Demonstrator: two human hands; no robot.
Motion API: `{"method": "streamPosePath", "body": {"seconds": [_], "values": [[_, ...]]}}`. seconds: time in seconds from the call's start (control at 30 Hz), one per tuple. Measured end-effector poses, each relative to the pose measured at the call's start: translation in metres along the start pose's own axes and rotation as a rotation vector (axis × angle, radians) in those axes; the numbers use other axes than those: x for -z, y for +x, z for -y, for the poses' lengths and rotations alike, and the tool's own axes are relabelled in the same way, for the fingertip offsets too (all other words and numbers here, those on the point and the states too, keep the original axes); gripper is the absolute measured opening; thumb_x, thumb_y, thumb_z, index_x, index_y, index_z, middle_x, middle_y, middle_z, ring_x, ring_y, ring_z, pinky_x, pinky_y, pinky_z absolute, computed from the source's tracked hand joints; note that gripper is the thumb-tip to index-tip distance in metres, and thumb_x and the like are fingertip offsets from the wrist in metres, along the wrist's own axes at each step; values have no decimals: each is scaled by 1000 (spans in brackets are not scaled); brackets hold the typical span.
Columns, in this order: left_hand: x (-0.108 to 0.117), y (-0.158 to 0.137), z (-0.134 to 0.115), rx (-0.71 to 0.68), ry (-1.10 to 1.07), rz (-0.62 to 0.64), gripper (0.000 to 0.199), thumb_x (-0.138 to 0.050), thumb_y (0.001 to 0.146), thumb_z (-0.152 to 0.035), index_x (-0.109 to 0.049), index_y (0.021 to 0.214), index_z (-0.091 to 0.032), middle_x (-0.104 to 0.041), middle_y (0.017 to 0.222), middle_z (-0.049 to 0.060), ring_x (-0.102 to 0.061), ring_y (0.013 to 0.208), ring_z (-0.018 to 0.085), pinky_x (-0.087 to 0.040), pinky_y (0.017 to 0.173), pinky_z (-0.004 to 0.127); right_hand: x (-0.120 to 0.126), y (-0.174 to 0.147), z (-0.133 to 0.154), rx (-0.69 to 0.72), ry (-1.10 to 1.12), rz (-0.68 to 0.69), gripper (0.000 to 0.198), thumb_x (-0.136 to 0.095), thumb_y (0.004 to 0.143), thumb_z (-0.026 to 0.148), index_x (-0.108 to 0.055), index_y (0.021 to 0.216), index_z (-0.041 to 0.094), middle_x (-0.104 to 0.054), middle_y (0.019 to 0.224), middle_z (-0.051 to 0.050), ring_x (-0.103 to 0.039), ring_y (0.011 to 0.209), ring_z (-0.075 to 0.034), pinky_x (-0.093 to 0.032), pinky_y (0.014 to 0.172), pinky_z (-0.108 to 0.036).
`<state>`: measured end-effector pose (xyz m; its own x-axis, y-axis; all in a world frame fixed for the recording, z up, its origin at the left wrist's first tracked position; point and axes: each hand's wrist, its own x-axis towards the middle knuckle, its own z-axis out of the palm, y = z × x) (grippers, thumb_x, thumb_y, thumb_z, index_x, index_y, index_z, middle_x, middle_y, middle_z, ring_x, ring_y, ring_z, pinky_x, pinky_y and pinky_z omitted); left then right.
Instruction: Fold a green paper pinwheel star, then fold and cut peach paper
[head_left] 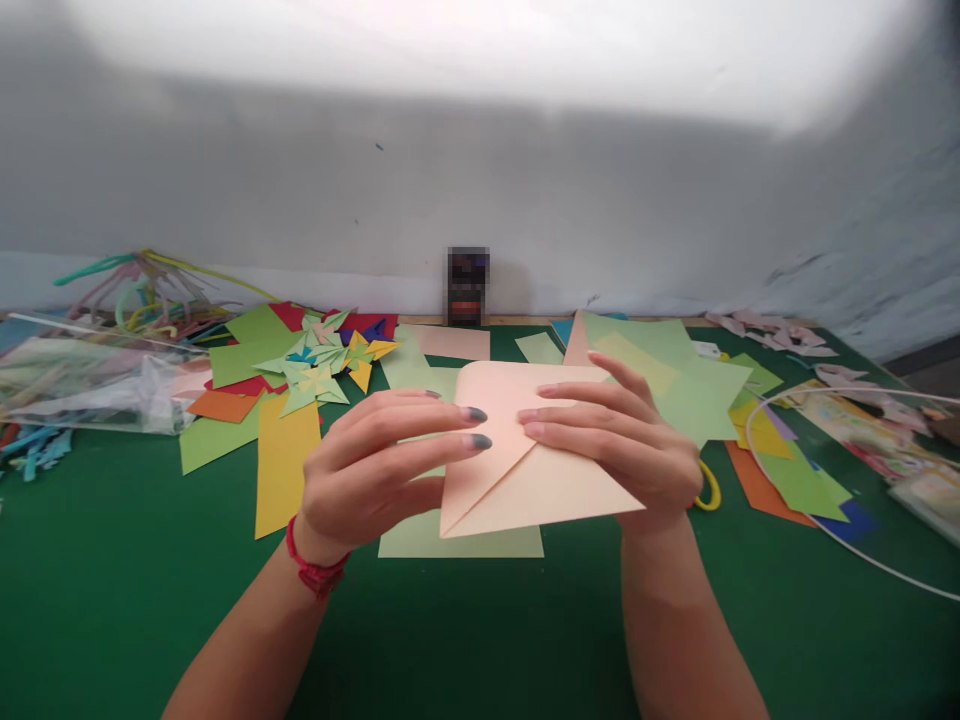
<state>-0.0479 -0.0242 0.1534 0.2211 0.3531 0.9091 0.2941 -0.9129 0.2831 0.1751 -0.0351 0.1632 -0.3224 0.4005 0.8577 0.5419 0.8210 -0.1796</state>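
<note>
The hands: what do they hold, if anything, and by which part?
Folded peach paper: left hand at its left edge, right hand at its right side.

On a matte green tabletop [112,620]: at the clock's centre, a flat pale-green paper sheet [461,543]; at twelve, a pink rectangular paper sheet [459,345]; at two, scattered pale-pink paper cuttings [776,334]; at three, a yellow ring-shaped handle [714,492], an orange paper sheet [756,488] and a curved white cord [846,546]; toward nine, a yellow paper rectangle [283,460], twisted blue strips [46,445] farther out; at ten, a crumpled clear plastic bag [97,385].
</note>
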Motion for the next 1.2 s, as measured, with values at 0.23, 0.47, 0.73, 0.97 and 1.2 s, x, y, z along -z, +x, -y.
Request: {"method": "streamPosePath", "body": {"seconds": [0.23,0.47,0.73,0.97,1.2], "values": [[5,6,-3,-170,70,86,20,-63,79,-24,-66,99,-22,-72,90,1,-67,81,15,-56,78,30,4,0,-1,25,-40,-1,22,-43,92,27,-64,93,32,-73,85,7,-67,88,-16,-43,98,-43],[14,2,-15,-147,108,171,17,-58,83,-23,-66,97,-25,-73,87,-3,-68,83,16,-56,78,28,3,3,4,48,-10,-12,20,-46,90,24,-64,91,31,-73,84,7,-67,85,-15,-44,97,-42],[9,10,-13,-195,86,156,20,-59,81,-22,-65,101,-19,-72,92,2,-68,85,17,-56,78,28,6,4,7,23,40,4,19,-47,90,26,-65,92,31,-73,85,6,-67,87,-16,-44,97,-41],[5,2,-16,-55,46,108,18,-54,85,-22,-68,96,-18,-73,85,3,-69,79,17,-57,75,29,4,5,8,-25,114,92,22,-45,90,24,-66,89,30,-73,86,5,-65,92,-17,-42,99,-41],[0,1,-7,175,-14,130,23,-62,79,-19,-65,100,-28,-72,91,-2,-67,80,15,-55,65,25,-3,0,5,-196,206,99,15,-62,78,13,-66,84,26,-70,76,3,-66,82,-17,-45,96,-44]]}}
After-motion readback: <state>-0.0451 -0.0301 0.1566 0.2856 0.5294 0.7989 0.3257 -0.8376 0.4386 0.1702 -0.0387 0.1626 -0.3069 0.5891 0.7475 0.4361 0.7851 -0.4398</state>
